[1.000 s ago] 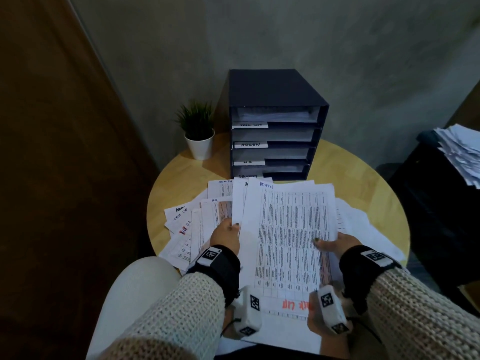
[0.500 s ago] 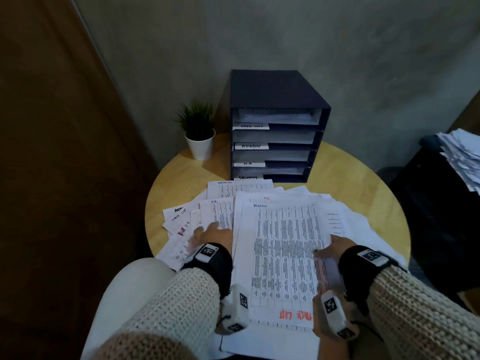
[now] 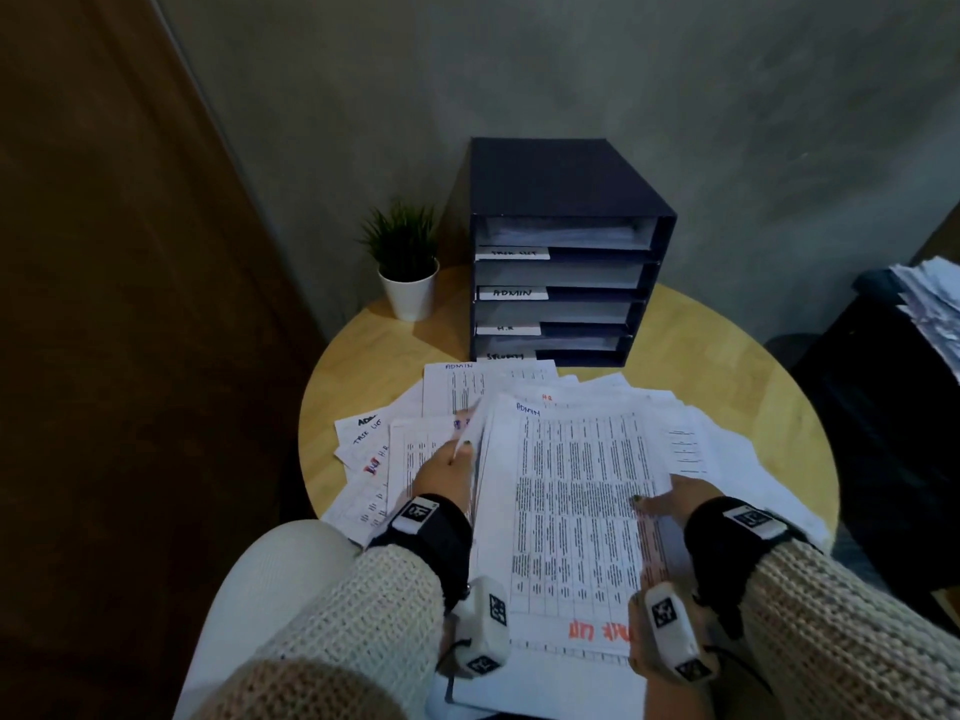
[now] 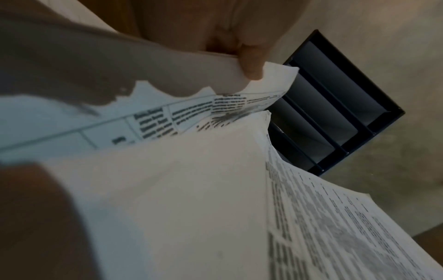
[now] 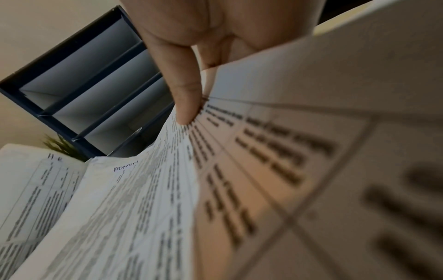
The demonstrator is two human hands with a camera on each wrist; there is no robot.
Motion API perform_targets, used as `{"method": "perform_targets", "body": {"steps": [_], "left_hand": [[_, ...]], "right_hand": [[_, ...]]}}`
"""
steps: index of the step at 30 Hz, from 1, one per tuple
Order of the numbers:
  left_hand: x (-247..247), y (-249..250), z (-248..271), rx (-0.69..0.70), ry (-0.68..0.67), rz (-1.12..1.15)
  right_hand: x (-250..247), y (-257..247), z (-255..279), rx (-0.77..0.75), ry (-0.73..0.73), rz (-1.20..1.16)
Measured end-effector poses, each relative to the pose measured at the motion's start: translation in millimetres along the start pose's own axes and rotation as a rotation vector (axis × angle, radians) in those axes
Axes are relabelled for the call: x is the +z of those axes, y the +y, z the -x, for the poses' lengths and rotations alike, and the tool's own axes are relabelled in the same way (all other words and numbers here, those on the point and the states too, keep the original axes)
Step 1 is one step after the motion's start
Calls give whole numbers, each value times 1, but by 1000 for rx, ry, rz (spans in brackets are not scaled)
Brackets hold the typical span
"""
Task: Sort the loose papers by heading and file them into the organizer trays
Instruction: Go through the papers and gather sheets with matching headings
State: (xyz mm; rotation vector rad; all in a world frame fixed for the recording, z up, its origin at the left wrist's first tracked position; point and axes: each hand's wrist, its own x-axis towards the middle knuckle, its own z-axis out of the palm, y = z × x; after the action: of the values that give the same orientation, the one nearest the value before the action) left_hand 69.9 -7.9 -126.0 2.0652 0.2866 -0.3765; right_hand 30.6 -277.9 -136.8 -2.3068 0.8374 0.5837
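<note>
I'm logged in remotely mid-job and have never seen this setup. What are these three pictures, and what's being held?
No machine here: a person works with bare hands, cameras on the head and both wrists. The head view looks down at a round table with a dark organizer labelled by tray, a small potted plant and loose papers. The left hand pinches a lifted sheet edge. The right hand holds the top sheet headed ADMIN, thumb on it. The two tilted close-ups are the wrist views.

potted plant (image 3: 404, 262), round wooden table (image 3: 727, 366)
</note>
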Motion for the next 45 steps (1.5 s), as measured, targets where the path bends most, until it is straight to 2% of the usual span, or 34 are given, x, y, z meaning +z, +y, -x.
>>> {"method": "perform_targets", "body": {"steps": [4, 9, 13, 16, 18, 22, 27, 33, 37, 42, 45], "left_hand": [[1, -1, -8, -64, -43, 96], [-14, -13, -20, -231, 108, -290], [-21, -19, -20, -315, 169, -283], [-21, -21, -25, -309, 232, -164], [-23, -23, -28, -250, 243, -100], [-20, -17, -29, -128, 151, -54], [-12, -5, -17, -101, 88, 59], [-21, -17, -28, -216, 75, -120], [-22, -15, -26, -239, 77, -16], [-31, -13, -28, -148, -5, -154], [-23, -11, -28, -29, 61, -158]], "right_hand": [[2, 2, -3, 9, 21, -29], [6, 2, -5, -3, 35, 3], [9, 1, -5, -4, 35, -3], [8, 1, -5, 1, 42, -21], [8, 2, -6, -3, 27, -17], [8, 4, -10, -2, 10, 13], [7, 3, -7, 10, -11, 50], [8, 1, -10, 8, -12, 55], [8, 2, -9, 0, -7, 76], [8, 3, -8, -12, -13, 11], [9, 4, -6, -13, -14, 8]]}}
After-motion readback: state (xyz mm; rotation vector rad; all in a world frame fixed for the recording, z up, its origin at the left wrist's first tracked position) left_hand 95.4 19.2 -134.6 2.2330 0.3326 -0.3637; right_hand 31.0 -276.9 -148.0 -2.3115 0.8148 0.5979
